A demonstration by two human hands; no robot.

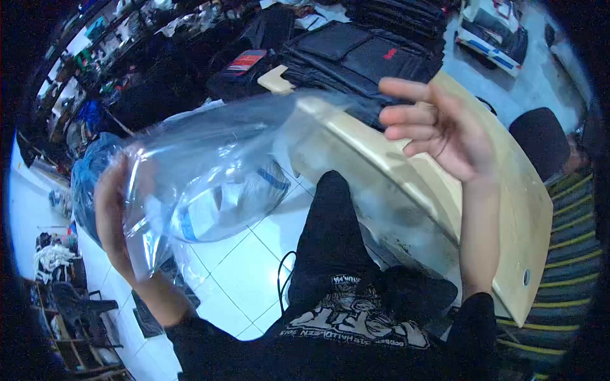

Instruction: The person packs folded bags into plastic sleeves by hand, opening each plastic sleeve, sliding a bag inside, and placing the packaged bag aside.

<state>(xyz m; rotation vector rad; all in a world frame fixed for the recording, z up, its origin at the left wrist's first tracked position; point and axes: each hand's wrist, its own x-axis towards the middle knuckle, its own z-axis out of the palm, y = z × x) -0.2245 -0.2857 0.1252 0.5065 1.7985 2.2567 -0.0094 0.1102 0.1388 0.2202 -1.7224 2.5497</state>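
A large clear plastic bag (210,143) stretches across the front of me, from the left side to the edge of the cream tabletop (502,203). My left hand (114,209) grips its left end, and glossy film covers some of the fingers. Over the tabletop, my right hand (441,130) is raised with palm partly turned up and fingers apart, a little curled, holding nothing. Beyond the bag's far end lies a stack of flat black bags (337,57), the top one with a small red mark.
A red-and-white printed packet (246,61) rests on dark goods at the back. A plastic-wrapped bundle (222,203) is on the tiled floor (235,286), seen through the film. A dark chair (79,305) stands lower left, a black seat (540,140) at right.
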